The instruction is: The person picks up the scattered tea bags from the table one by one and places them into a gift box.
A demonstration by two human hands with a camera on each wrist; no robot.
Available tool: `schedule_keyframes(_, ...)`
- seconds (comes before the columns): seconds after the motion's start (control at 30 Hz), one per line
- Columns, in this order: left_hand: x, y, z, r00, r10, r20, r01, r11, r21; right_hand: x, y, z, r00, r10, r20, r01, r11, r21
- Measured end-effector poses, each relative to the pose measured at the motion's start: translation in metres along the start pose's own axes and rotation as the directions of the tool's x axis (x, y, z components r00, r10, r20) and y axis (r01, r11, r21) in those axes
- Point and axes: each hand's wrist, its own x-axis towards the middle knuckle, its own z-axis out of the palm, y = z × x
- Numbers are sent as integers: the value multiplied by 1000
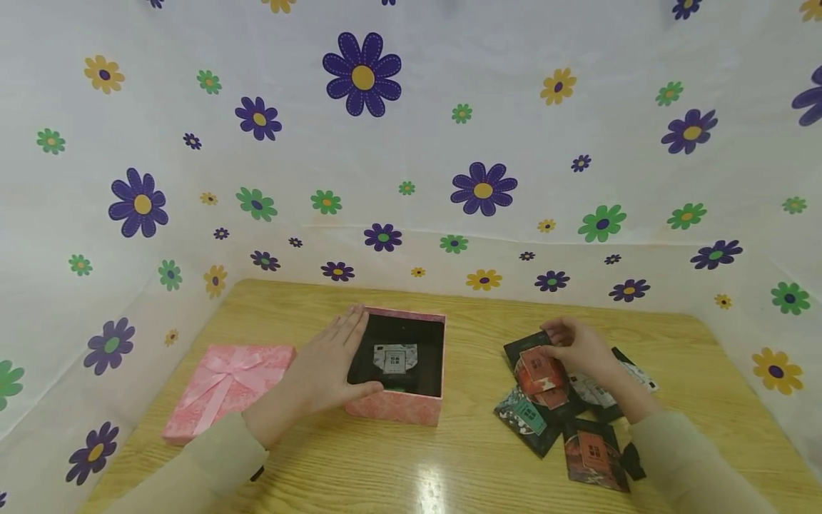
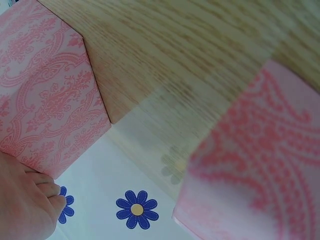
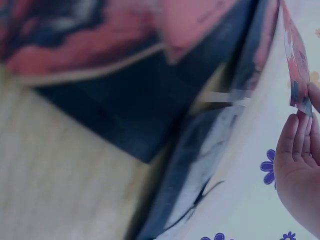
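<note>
My left hand [image 1: 324,368] rests along the left side of an open pink patterned box [image 1: 393,410], its fingers straight and its thumb at the front rim. Inside the dark box lies a grey-and-white sachet [image 1: 394,359]. With thumb and fingers, my right hand [image 1: 583,351] pinches a black sachet with a red picture [image 1: 536,373] by its upper right edge, over a loose pile. The right wrist view shows this hand [image 3: 299,172] holding the thin red sachet [image 3: 296,62]. In the pile are a green-labelled sachet [image 1: 528,420] and a red-labelled sachet [image 1: 592,454].
A pink lid with a ribbon bow [image 1: 221,389] lies left of the box, partly behind the left forearm. Under the right forearm is a grey-and-white sachet [image 1: 594,392]. A small black object [image 1: 632,461] lies beside the pile. Flowered white cloth [image 1: 417,143] borders the wooden table [image 1: 475,457].
</note>
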Motion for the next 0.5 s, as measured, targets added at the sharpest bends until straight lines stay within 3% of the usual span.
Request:
schedule_keyframes(0.23, 0, -1, 0, 1000, -7, 13, 7, 1000, 6, 3, -10, -12, 1000, -10, -16, 11, 996, 91)
schedule_keyframes(0.5, 0, 0, -2, 1000, -2, 10, 1, 1000, 14, 11, -34, -27, 984, -141, -109, 148, 987, 64)
